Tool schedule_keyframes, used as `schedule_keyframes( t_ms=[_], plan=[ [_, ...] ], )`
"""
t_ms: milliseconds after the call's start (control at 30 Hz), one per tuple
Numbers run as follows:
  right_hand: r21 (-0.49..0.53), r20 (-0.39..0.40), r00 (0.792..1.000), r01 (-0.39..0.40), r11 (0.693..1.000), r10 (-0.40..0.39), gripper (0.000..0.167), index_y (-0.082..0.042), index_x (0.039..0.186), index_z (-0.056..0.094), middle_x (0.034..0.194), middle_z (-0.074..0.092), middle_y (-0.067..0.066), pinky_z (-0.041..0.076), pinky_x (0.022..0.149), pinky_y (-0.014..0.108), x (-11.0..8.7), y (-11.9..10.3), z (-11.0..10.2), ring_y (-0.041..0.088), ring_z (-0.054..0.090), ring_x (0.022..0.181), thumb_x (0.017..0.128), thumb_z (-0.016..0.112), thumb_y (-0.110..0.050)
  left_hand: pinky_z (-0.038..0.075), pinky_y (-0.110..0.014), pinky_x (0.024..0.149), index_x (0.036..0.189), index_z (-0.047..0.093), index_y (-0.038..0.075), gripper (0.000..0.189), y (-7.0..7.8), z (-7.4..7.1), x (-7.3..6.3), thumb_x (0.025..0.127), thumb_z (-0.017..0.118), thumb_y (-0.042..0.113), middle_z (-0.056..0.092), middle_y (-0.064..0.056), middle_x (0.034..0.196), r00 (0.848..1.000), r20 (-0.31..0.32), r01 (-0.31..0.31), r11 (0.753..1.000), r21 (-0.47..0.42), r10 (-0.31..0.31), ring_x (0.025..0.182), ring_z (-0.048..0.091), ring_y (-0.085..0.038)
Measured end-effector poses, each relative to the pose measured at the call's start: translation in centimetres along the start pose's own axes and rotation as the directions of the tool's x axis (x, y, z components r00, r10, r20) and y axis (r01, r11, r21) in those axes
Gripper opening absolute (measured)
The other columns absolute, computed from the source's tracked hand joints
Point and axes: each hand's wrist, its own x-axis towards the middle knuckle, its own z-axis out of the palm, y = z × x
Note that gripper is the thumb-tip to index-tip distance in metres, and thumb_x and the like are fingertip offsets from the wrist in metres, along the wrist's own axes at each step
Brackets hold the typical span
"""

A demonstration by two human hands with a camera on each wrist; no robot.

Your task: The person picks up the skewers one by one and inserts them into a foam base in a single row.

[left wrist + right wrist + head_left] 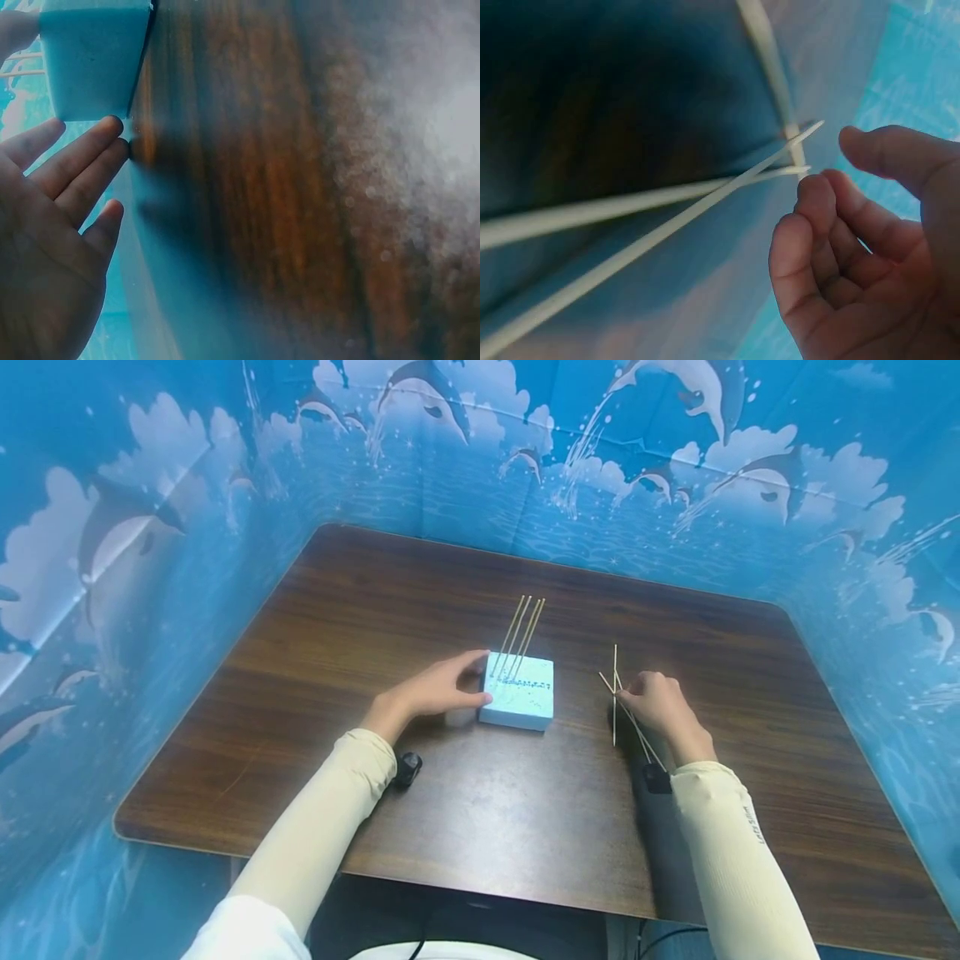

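A light blue foam block [517, 697] lies on the brown table. Several thin wooden sticks [529, 631] stand in its top, leaning toward the far side, beside a row of dark marks. My left hand [438, 685] rests against the block's left side, thumb [16, 31] and fingers spread apart; its fingers [88, 154] look nearly straight in the left wrist view. To the right, loose sticks [614, 727] lie crossed on the table. My right hand [663, 706] is over their crossing, fingers bent and thumb [877, 150] apart from them. Its fingertips are close to the stick ends; contact is unclear.
The wooden table [300, 693] has rounded corners and a near edge in front of me. Blue dolphin-print cloth [465, 493] hangs behind and at both sides. A small black device sits at each wrist, such as the left one [407, 768].
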Motion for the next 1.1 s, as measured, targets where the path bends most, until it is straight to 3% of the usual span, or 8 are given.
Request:
schedule_keyframes(
  t_ms=[267, 433, 533, 633, 767, 867, 967, 1100],
  plan=[
    [-0.017, 0.034, 0.999, -0.012, 1.000, 0.012, 0.032, 0.003, 0.089, 0.071, 0.081, 0.069, 0.012, 0.051, 0.068, 0.042, -0.1, 1.8, 0.5, 0.027, 0.058, 0.074, 0.093, 0.064, -0.027, 0.025, -0.050, 0.120, 0.159, 0.020, 0.020, 0.091, 0.0, 0.0, 0.0, 0.089, 0.067, 0.052, 0.036, -0.006, 0.158, 1.000, -0.004, 0.001, 1.000, -0.002, -0.001, 0.146, 0.032, -0.024],
    [-0.019, 0.048, 0.999, -0.005, 1.000, 0.006, 0.031, 0.006, 0.093, 0.071, 0.084, 0.070, 0.013, 0.050, 0.068, 0.040, -0.2, 2.0, 0.6, 0.026, 0.056, 0.074, 0.094, 0.060, -0.023, 0.024, -0.052, 0.120, 0.159, 0.019, 0.020, 0.091, -0.2, 0.1, 0.0, 0.089, 0.067, 0.053, 0.034, -0.006, 0.159, 1.000, -0.001, -0.002, 1.000, -0.003, 0.002, 0.147, 0.031, -0.025],
    [-0.024, 0.040, 0.999, -0.001, 1.000, 0.002, 0.029, 0.004, 0.081, 0.068, 0.071, 0.063, 0.008, 0.047, 0.060, 0.036, -0.3, 1.9, 0.4, 0.022, 0.051, 0.065, 0.093, 0.057, -0.020, 0.025, -0.052, 0.120, 0.159, 0.019, 0.020, 0.092, -0.2, 0.1, 0.0, 0.088, 0.067, 0.053, 0.034, -0.006, 0.159, 1.000, -0.001, -0.003, 1.000, -0.004, 0.003, 0.147, 0.031, -0.025],
    [-0.003, 0.009, 1.000, 0.004, 1.000, -0.004, 0.026, -0.001, 0.072, 0.064, 0.057, 0.051, 0.001, 0.039, 0.051, 0.030, -0.4, 1.4, 0.1, 0.016, 0.042, 0.054, 0.090, 0.054, -0.018, 0.025, -0.051, 0.120, 0.159, 0.019, 0.020, 0.091, -0.1, 0.1, 0.0, 0.089, 0.067, 0.052, 0.035, -0.006, 0.159, 1.000, 0.000, -0.004, 1.000, -0.006, 0.004, 0.146, 0.032, -0.025],
    [0.054, -0.128, 0.991, 0.042, 0.998, -0.035, 0.021, -0.002, 0.079, 0.065, 0.060, 0.053, 0.002, 0.037, 0.050, 0.029, -0.2, -0.2, -0.6, 0.015, 0.042, 0.053, 0.088, 0.052, -0.016, 0.026, -0.052, 0.119, 0.159, 0.019, 0.020, 0.091, 0.0, 0.1, 0.0, 0.089, 0.067, 0.052, 0.035, -0.006, 0.159, 1.000, 0.001, -0.002, 1.000, -0.003, 0.002, 0.146, 0.032, -0.025],
    [0.097, -0.287, 0.955, 0.106, 0.990, -0.074, 0.018, -0.001, 0.086, 0.064, 0.072, 0.062, 0.010, 0.039, 0.054, 0.031, -0.1, -2.4, -1.3, 0.020, 0.047, 0.058, 0.090, 0.053, -0.015, 0.026, -0.052, 0.119, 0.159, 0.019, 0.020, 0.091, -0.1, 0.1, 0.0, 0.089, 0.067, 0.052, 0.035, -0.007, 0.159, 1.000, 0.000, 0.000, 1.000, 0.000, 0.000, 0.146, 0.032, -0.026],
    [0.137, -0.433, 0.894, 0.193, 0.972, -0.117, 0.015, -0.001, 0.089, 0.063, 0.080, 0.067, 0.014, 0.040, 0.058, 0.030, -0.1, -4.9, -1.9, 0.022, 0.051, 0.064, 0.090, 0.056, -0.014, 0.026, -0.052, 0.119, 0.159, 0.019, 0.021, 0.091, -0.1, 0.1, 0.0, 0.089, 0.067, 0.052, 0.037, -0.007, 0.158, 1.000, 0.003, 0.002, 1.000, 0.001, -0.002, 0.146, 0.033, -0.026],
    [0.161, -0.550, 0.814, 0.321, 0.933, -0.185, 0.012, 0.000, 0.089, 0.064, 0.080, 0.068, 0.014, 0.039, 0.059, 0.024, -0.1, -8.2, -2.4, 0.021, 0.053, 0.066, 0.089, 0.059, -0.011, 0.027, -0.051, 0.119, 0.159, 0.020, 0.022, 0.090, 0.1, 0.1, 0.0, 0.089, 0.067, 0.051, 0.038, -0.007, 0.157, 1.000, 0.002, 0.008, 1.000, 0.000, -0.008, 0.145, 0.034, -0.025]
  ],
)
